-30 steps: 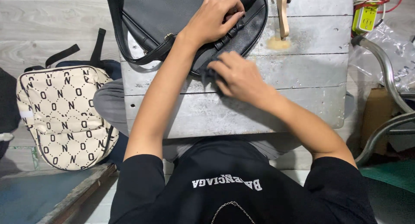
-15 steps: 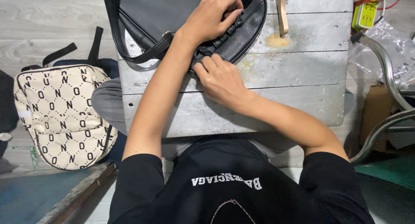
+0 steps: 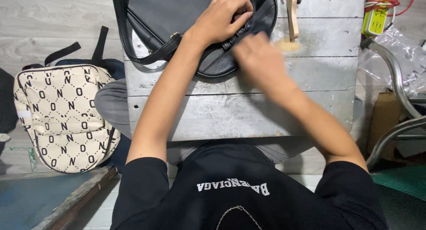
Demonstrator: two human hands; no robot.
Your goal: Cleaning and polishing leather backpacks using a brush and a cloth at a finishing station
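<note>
A black leather bag (image 3: 177,12) with a long strap (image 3: 122,30) lies on the far part of a small grey wooden table (image 3: 222,114). My left hand (image 3: 222,17) rests on top of the bag, its fingers curled over the seam near the bag's right edge. My right hand (image 3: 259,61) is blurred by motion at the bag's lower right rim, partly over the table top. Whether it pinches anything cannot be made out.
A wooden-handled tool (image 3: 291,12) lies on the table right of the bag, above a yellowish smear. A cream patterned backpack (image 3: 62,114) sits on the floor at left. At right are a yellow power strip (image 3: 377,12), clear plastic wrap (image 3: 408,57), curved metal tubing (image 3: 395,79) and a cardboard box (image 3: 381,119).
My right hand slid from the bag's lower edge near the middle toward the right along the rim and is now blurred. My left hand stays on the bag.
</note>
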